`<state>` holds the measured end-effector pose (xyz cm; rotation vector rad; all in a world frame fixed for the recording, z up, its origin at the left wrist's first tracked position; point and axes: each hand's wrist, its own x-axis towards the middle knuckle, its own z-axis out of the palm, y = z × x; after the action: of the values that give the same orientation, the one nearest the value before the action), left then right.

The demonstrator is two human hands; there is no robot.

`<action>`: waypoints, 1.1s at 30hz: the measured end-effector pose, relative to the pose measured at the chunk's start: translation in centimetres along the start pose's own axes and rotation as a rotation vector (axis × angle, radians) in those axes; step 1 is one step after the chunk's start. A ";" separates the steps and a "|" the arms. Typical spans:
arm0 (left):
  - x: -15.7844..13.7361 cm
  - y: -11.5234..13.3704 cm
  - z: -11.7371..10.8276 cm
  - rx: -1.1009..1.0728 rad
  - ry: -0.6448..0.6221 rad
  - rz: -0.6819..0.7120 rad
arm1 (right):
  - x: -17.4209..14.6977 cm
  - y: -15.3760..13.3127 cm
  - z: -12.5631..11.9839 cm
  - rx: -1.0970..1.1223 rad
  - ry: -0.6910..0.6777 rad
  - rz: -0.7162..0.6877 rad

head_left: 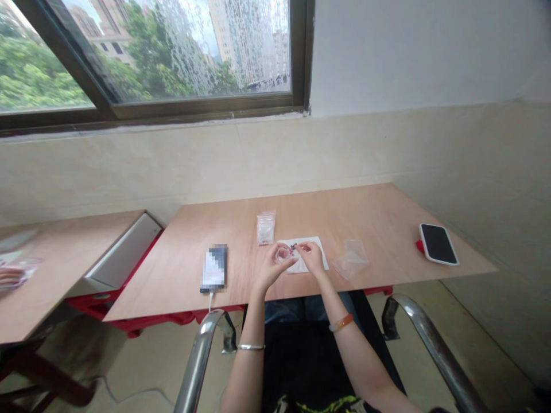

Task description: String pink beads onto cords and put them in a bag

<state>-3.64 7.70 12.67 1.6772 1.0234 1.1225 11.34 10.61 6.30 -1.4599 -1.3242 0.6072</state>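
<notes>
My left hand point(272, 268) is curled around a clear, pale loop point(282, 253) with small reddish spots, above a white sheet point(319, 248) on the table. Fingertips of my right hand point(311, 257) pinch a small dark piece point(294, 247) close to that loop. Too little detail shows to name the piece or tell whether it is joined to the loop. Just beyond my left hand lies a small zip bag point(266, 226) with whitish contents and some red at its lower end. Right of the sheet is a flat clear plastic bag point(353, 256).
A phone point(214, 268) with a white cable lies to the left on the wooden table point(172, 252). At the right stands a tilted white-framed device point(439, 244) on a red support. Metal armrests point(202, 350) flank me. Another person's hand point(12, 276) rests on the neighbouring table.
</notes>
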 end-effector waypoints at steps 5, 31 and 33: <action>0.1 0.0 0.1 -0.001 0.018 -0.001 | 0.5 -5.6 -2.8 0.209 0.022 -0.131; 0.1 -0.2 -0.4 -0.040 0.089 -0.037 | -1.2 1.2 3.0 -0.046 0.055 0.038; 0.1 -0.2 -0.5 -0.033 0.093 -0.043 | -1.6 1.7 3.5 -0.100 0.086 0.049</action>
<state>-4.08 7.98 12.62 1.5818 1.0884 1.1922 8.53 10.55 3.17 -1.5859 -1.2701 0.5106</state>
